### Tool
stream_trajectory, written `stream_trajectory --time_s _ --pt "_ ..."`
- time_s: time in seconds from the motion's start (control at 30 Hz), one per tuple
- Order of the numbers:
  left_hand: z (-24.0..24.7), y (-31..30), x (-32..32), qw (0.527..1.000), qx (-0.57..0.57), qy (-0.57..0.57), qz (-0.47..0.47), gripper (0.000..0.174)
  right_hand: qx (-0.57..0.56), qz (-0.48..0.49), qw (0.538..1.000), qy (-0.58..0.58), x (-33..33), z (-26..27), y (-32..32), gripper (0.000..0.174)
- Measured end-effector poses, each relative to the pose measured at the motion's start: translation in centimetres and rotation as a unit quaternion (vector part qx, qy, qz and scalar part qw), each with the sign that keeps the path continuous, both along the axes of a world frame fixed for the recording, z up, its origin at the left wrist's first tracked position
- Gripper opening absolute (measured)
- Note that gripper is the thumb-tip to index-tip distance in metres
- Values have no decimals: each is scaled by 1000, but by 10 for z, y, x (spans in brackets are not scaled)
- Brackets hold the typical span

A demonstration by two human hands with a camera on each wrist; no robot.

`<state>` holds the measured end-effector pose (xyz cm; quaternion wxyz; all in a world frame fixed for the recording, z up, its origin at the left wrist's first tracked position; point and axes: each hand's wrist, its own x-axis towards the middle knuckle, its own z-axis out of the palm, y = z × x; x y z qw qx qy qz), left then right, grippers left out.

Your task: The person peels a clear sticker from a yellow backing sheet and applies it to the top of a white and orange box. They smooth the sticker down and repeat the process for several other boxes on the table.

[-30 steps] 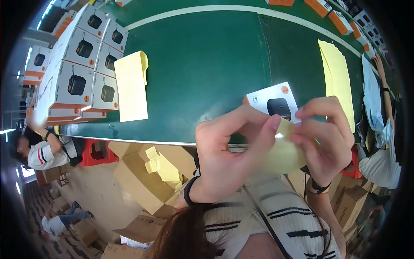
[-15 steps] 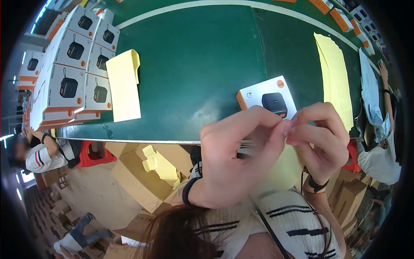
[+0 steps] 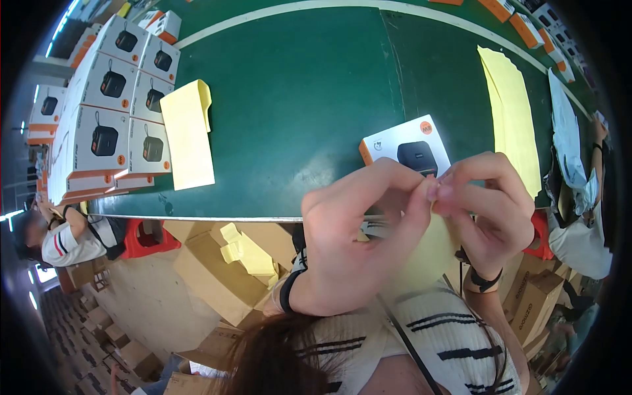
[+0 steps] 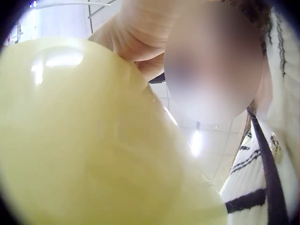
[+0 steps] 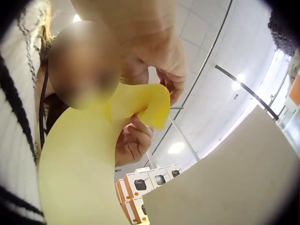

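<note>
Both hands meet in front of the chest over a pale yellow sheet (image 3: 428,257), glossy on one face and bowed. My left hand (image 3: 359,240) pinches its upper edge between thumb and fingertip. Right beside it, my right hand (image 3: 494,210) pinches the same edge, fingertips nearly touching the left ones. In the right wrist view, the sheet's top corner (image 5: 157,108) folds over near the fingers. The left wrist view is mostly filled by the sheet's shiny face (image 4: 84,131). Just beyond the hands lies a white and orange speaker box (image 3: 401,145), its near corner hidden by the fingers.
Stacked speaker boxes (image 3: 108,112) stand at the table's left, with a folded yellow sheet (image 3: 187,138) beside them. More yellow sheets (image 3: 510,118) lie right on the green table (image 3: 289,99). An open carton (image 3: 210,276) sits below the edge. Other people (image 3: 72,234) are at the sides.
The hands have drawn closer, fingertips now meeting at the sheet's edge, and the sheet hangs lower between them. The head view has shifted slightly. The speaker box stays on the table.
</note>
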<state>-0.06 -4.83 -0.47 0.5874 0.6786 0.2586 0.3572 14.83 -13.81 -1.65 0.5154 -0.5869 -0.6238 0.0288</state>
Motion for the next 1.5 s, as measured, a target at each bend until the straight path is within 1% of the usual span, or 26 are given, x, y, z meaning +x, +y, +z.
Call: stream_trajectory --time_s 0.23,0.33,0.4,0.43,0.5,0.53,0.6,0.63,0.67,0.73,0.77,0.8,0.87,0.9,1.0,1.03,1.07,1.1,1.13,1.17,1.2,1.27,1.33,1.4,1.43,1.5 --pt "-10 -2 1 998 51 21 24 6 -35 15 999 -8 2 3 -2 24" --pt "-21 2 -1 994 93 -11 51 5 -46 -11 999 -9 -3 0 -14 22" --pt "-20 8 -14 989 68 66 116 4 13 7 994 107 2 -5 -38 22" --pt "-22 15 -23 983 104 120 95 5 -12 -48 994 99 6 -4 -48 25" --pt "-34 30 -42 971 157 176 -30 3 -8 -161 982 98 18 -13 -53 32" --pt "-40 37 -50 957 184 202 -97 4 -60 -208 976 3 28 -17 -51 43" --pt "-60 37 -59 952 158 185 -187 8 -194 -197 954 -112 44 -23 -46 56" --pt "-65 35 -60 945 136 219 -201 10 -224 -148 958 -105 50 -32 -42 68" --pt "-70 32 -60 937 111 252 -215 12 -223 -38 969 -99 60 -41 -40 82" --pt "-85 28 -59 935 102 245 -236 15 -204 60 977 -29 79 -61 -30 103" --pt "-82 27 -56 940 84 221 -245 15 -242 91 965 -47 90 -57 -23 121" --pt "-85 27 -53 942 93 220 -237 15 -233 94 967 -53 92 -54 -15 121" --pt "-95 24 -51 950 115 186 -224 15 -242 290 914 146 90 -53 -9 132" --pt "-90 22 -49 950 114 196 -213 17 -245 290 913 148 87 -52 -8 132" --pt "-78 12 -43 959 98 205 -170 19 -321 171 929 -69 67 -49 -5 132" --pt "-84 9 -43 958 88 205 -180 19 -230 169 954 -89 64 -52 -1 122" --pt "-92 7 -44 961 102 210 -146 22 -242 162 953 -83 66 -50 0 122" --pt "-99 3 -46 963 112 216 -114 26 -248 179 952 -16 67 -51 -2 121" --pt "-87 -3 -46 962 96 219 -128 26 -255 193 946 56 67 -51 -5 120" --pt "-70 -5 -48 960 140 211 -122 34 -214 218 950 67 66 -44 -3 119" --pt "-60 -3 -48 956 184 200 -113 43 -241 224 942 66 66 -38 -5 120" --pt "-75 -2 -50 960 178 169 -132 51 -264 178 946 64 57 -19 -6 112" --pt "-78 2 -51 965 173 137 -140 59 -290 133 937 145 51 -17 -2 107" --pt "-60 17 -42 944 272 98 -162 61 -311 146 916 209 59 -20 4 100" --pt "-58 20 -35 941 296 71 -147 71 -317 142 914 210 65 -25 7 100" --pt "-51 18 -27 951 263 83 -138 73 -351 205 869 281 78 -33 13 89"
